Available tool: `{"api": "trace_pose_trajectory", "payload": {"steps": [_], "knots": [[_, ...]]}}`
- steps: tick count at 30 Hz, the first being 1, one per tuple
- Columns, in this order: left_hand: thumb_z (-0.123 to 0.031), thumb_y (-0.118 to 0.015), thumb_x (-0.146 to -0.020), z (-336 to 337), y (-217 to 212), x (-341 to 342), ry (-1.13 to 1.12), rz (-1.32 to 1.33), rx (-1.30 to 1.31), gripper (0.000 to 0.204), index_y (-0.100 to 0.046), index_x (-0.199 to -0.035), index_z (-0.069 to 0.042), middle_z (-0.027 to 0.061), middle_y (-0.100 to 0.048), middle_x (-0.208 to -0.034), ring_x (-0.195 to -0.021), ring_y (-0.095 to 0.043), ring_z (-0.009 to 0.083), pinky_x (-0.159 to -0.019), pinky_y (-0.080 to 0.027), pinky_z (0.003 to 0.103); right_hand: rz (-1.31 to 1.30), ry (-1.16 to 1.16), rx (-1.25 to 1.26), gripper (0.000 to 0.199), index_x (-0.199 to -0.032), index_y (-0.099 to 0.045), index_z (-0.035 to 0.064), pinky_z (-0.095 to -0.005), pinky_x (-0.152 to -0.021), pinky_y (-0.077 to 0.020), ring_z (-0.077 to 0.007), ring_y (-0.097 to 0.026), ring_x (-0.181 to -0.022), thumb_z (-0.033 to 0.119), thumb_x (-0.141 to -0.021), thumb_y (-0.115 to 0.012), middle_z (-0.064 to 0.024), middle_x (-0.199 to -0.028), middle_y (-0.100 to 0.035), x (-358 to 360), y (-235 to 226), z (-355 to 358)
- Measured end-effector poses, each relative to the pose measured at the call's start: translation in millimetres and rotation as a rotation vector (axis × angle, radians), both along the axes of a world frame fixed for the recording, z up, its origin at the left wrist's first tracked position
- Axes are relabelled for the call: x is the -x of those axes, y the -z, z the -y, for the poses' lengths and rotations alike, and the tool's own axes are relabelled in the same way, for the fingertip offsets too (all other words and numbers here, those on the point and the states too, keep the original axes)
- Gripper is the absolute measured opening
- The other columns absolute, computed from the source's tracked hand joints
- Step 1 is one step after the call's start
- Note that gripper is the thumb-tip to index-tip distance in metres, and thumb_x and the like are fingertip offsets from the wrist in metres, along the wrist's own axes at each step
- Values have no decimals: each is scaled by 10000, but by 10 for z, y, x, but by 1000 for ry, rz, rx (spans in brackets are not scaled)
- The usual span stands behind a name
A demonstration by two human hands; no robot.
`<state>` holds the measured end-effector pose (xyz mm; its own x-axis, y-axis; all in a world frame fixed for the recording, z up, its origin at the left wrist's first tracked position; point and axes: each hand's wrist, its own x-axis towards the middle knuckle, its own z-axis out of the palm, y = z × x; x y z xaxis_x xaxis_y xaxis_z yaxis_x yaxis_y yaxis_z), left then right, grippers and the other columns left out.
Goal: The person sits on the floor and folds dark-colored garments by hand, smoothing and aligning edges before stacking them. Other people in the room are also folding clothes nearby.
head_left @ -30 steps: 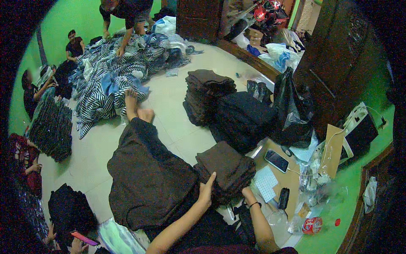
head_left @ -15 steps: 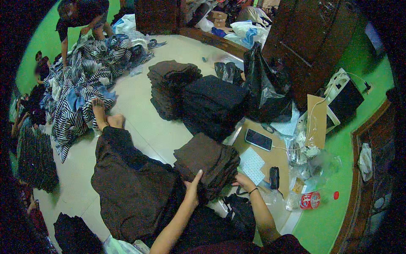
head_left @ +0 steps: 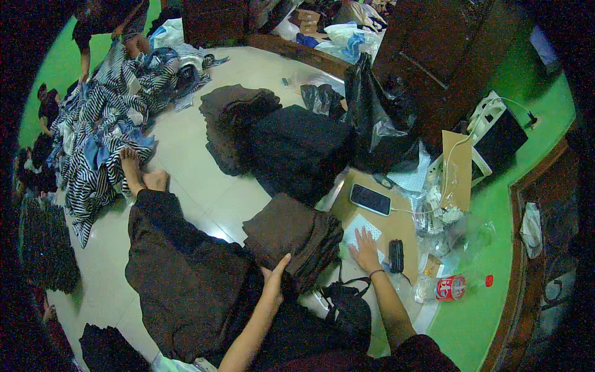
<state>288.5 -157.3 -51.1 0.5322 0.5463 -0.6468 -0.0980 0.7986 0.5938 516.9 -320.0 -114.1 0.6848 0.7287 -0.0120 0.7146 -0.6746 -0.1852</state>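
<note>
Your left hand [head_left: 274, 279] stays flat and open against the near edge of the stack of folded brown cloth [head_left: 294, 239] on the floor by your legs, while your right hand [head_left: 365, 251], open and empty, has moved onto the white paper [head_left: 361, 228].
</note>
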Motion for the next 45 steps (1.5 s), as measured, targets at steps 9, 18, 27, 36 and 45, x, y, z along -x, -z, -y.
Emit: {"api": "trace_pose_trajectory", "payload": {"steps": [9, 18, 27, 36, 45], "knots": [[-258, -717, -626, 9, 39, 44, 54, 80, -32, 1035, 41, -1313, -97, 132, -177, -1322, -1208, -216, 277, -972, -235, 399, 26, 170, -55, 471, -1217, -375, 95, -422, -978, -209, -312, -271, -1196, 304, -803, -461, -148, -1300, -294, -121, 23, 521], [-269, -708, -633, 30, -184, 52, 21, -7, -54, 1043, 57, -1295, -18, 152, -157, -1327, -1209, -218, 280, -983, -216, 391, 50, 75, -87, 507, -1231, -333, 64, -510, -962, -169, -323, -224, -1218, 308, -805, -456, -160, -1317, -253, -243, 169, 44], [-177, -646, -701, 75, -150, 63, -40, -88, -116, 825, -88, -1308, -137, 102, -287, -1271, -1132, -334, 276, -919, -318, 410, -16, -4, -122, 520, -1242, -313, 44, -449, -986, -167, -332, -228, -1211, 295, -809, -456, -167, -1295, -284, 73, 38, 207], [-195, -704, -639, 69, -70, 88, -46, -38, -128, 949, -51, -1310, -45, 131, -172, -1325, -1207, -216, 265, -984, -205, 354, 136, 243, -302, 490, -1123, -378, 31, -412, -911, -272, -329, -372, -1047, 207, -711, -578, -170, -1109, -415, -522, 52, 134], [-183, -696, -640, 54, -90, 70, -48, -104, -101, 949, -43, -1313, -44, 134, -177, -1325, -1206, -220, 267, -983, -205, 357, 33, 202, -167, 1062, -1308, -83, 46, -472, -991, -132, -361, -180, -1219, 349, -531, -739, -203, -1314, -200, -1379, -86, -209]]}}
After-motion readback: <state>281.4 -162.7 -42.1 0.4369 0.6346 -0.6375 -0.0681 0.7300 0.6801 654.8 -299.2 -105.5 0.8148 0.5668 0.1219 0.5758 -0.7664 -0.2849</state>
